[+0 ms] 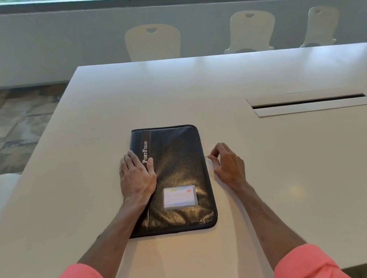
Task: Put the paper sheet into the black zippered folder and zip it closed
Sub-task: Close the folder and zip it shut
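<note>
paper sheet: unseen | folder (178, 177) card (179, 197) text: blurred | zipper pull (206, 156): tiny

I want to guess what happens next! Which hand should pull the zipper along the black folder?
Probably the right hand. It already pinches the small zipper pull at the right edge of the black folder. The left hand lies flat on the folder's left side, seemingly steadying it.

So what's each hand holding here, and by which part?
Right hand pinches the folder's zipper pull at its right edge. Left hand only presses flat on the cover, no grip.
</note>
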